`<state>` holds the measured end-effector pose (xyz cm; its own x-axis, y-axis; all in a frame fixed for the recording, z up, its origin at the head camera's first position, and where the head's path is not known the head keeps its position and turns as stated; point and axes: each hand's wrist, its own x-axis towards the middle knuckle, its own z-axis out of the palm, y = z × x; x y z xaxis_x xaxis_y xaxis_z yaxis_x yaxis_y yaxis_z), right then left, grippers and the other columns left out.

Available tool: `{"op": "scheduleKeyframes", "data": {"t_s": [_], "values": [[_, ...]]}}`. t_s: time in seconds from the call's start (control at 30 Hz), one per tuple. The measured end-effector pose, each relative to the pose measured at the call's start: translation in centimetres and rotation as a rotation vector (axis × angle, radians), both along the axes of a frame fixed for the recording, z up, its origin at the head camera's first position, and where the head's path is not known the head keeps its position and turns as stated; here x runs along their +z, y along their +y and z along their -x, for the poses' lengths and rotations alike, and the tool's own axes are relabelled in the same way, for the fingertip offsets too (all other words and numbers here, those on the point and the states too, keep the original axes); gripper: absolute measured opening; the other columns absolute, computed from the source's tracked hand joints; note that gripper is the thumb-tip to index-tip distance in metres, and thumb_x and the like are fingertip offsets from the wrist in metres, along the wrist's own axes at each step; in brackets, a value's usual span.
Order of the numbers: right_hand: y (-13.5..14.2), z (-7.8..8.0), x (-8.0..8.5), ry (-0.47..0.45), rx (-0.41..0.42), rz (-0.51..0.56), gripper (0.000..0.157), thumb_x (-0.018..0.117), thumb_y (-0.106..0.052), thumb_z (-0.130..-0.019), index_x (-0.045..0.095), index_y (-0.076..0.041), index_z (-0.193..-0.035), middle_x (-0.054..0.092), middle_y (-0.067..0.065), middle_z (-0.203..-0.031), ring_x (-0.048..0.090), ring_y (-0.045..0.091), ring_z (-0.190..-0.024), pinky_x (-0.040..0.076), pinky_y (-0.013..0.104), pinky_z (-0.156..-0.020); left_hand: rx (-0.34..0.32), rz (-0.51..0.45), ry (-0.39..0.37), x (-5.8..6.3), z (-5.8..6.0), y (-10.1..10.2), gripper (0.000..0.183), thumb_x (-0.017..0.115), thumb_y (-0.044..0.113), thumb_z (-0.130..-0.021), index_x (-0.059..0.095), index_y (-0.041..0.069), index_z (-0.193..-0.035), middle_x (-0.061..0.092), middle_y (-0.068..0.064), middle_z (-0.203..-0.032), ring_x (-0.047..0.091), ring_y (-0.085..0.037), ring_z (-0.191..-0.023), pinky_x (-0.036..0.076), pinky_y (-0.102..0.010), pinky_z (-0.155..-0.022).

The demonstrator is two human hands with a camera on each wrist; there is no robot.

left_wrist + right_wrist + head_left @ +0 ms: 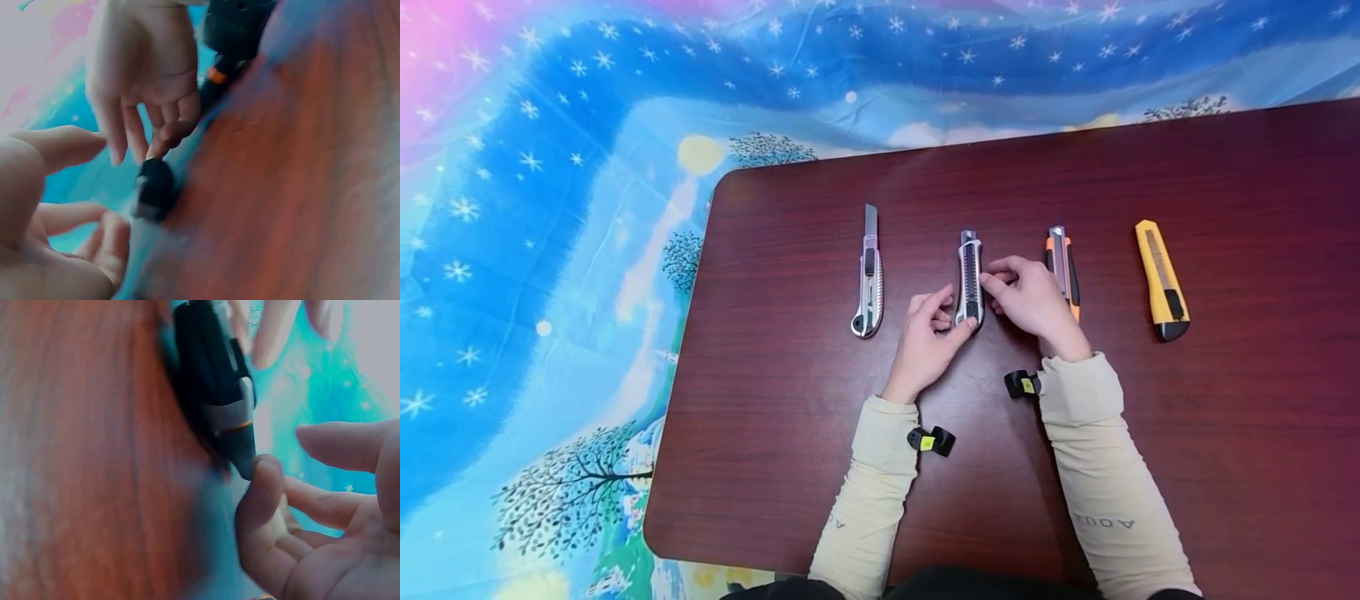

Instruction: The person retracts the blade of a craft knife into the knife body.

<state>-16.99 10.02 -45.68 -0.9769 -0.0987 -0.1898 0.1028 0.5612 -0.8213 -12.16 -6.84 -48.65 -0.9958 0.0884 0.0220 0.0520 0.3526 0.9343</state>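
Note:
A silver and black utility knife (pixel 970 271) lies upright in the head view between my two hands. My left hand (pixel 925 343) is at its lower left, thumb at the near end and fingers relaxed beside it. From the right, my right hand (pixel 1033 302) reaches its side with thumb and forefinger loosely bent. In the left wrist view, the knife's dark end (pixel 155 190) shows between the hands, blurred. The right wrist view has the knife (pixel 215 372) with its tip against a finger of my right hand (pixel 325 534); neither hand is wrapped round it.
A silver utility knife (pixel 868 275) with its blade out lies on the left. Partly behind my right hand is an orange and black one (pixel 1060 258); a yellow one (pixel 1161 283) lies farther right. The dark red table (pixel 760 400) meets a blue patterned cloth (pixel 587 208).

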Motion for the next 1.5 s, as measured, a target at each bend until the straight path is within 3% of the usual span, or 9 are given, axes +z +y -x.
{"op": "scheduleKeyframes", "data": {"t_s": [0.1,0.23,0.33,0.43,0.53,0.63,0.87,1.27,1.5], "values": [[-0.2,0.0,0.3,0.035,-0.021,0.138,0.036,0.055,-0.019,-0.097,0.059,0.005,-0.124,0.067,0.023,-0.103,0.063,0.005,-0.064,0.055,0.018,-0.061,0.098,-0.119,0.093,0.4,0.4,-1.1,0.041,0.067,0.007,-0.087,0.06,-0.001,-0.127,0.058,-0.017,-0.112,0.058,-0.016,-0.085,0.056,-0.021,-0.077],[-0.8,-0.2,1.1,0.012,-0.036,0.386,0.039,0.055,-0.015,-0.097,0.054,0.008,-0.129,0.063,0.028,-0.113,0.066,0.006,-0.077,0.06,0.021,-0.071,0.38,-0.115,0.215,0.9,0.9,-3.6,0.025,0.061,0.005,-0.09,0.069,0.001,-0.113,0.063,-0.017,-0.099,0.058,-0.013,-0.079,0.051,-0.018,-0.068],[-1.7,-0.7,1.4,-0.057,-0.022,0.576,0.044,0.053,-0.014,-0.099,0.046,0.008,-0.136,0.055,0.029,-0.127,0.065,0.012,-0.092,0.06,0.026,-0.08,0.573,-0.021,0.196,0.9,1.1,-5.7,0.022,0.058,0.007,-0.091,0.07,0.002,-0.11,0.064,-0.014,-0.094,0.057,-0.013,-0.077,0.046,-0.017,-0.067],[-3.0,-1.3,1.4,-0.156,0.023,0.708,0.049,0.049,-0.014,-0.101,0.037,0.004,-0.144,0.045,0.027,-0.141,0.06,0.018,-0.107,0.058,0.031,-0.089,0.649,0.09,0.113,0.6,1.2,-7.3,0.025,0.056,0.011,-0.093,0.067,0.003,-0.114,0.065,-0.013,-0.097,0.058,-0.018,-0.08,0.047,-0.022,-0.072],[-4.6,-1.9,1.3,-0.266,0.068,0.77,0.053,0.045,-0.013,-0.102,0.026,0.001,-0.149,0.037,0.025,-0.149,0.05,0.029,-0.122,0.052,0.039,-0.101,0.638,0.178,0.033,0.4,1.0,-7.7,0.03,0.057,0.016,-0.093,0.064,0.003,-0.119,0.065,-0.014,-0.102,0.057,-0.026,-0.093,0.047,-0.032,-0.083],[-6.4,-2.4,0.8,-0.352,0.074,0.782,0.058,0.046,-0.016,-0.101,0.021,0.0,-0.151,0.032,0.023,-0.152,0.039,0.038,-0.133,0.045,0.047,-0.107,0.583,0.245,-0.047,0.1,0.8,-7.3,0.039,0.06,0.022,-0.092,0.061,0.001,-0.125,0.062,-0.016,-0.105,0.051,-0.032,-0.105,0.044,-0.041,-0.093],[-9.3,-3.0,-0.1,-0.435,0.079,0.781,0.065,0.049,-0.02,-0.101,0.015,-0.003,-0.154,0.02,0.018,-0.16,0.035,0.031,-0.141,0.043,0.046,-0.11,0.489,0.364,-0.139,0.3,0.3,-6.6,0.055,0.062,0.03,-0.09,0.053,0.001,-0.136,0.055,-0.019,-0.117,0.045,-0.038,-0.114,0.04,-0.048,-0.098],[-10.9,-2.8,-0.2,-0.418,0.159,0.808,0.065,0.05,-0.02,-0.1,0.017,-0.003,-0.153,0.026,0.016,-0.158,0.037,0.028,-0.14,0.041,0.046,-0.111,0.426,0.406,-0.092,0.9,0.0,-7.1,0.036,0.058,0.023,-0.093,0.065,0.009,-0.126,0.054,-0.019,-0.113,0.045,-0.036,-0.106,0.038,-0.05,-0.09],[-10.8,-2.8,-0.5,-0.392,0.142,0.851,0.063,0.052,-0.015,-0.099,0.02,-0.003,-0.153,0.033,0.018,-0.154,0.042,0.03,-0.136,0.042,0.046,-0.111,0.425,0.402,-0.022,0.9,0.1,-7.2,0.035,0.062,0.018,-0.091,0.066,0.007,-0.124,0.064,-0.02,-0.11,0.055,-0.038,-0.105,0.044,-0.048,-0.094]]}}
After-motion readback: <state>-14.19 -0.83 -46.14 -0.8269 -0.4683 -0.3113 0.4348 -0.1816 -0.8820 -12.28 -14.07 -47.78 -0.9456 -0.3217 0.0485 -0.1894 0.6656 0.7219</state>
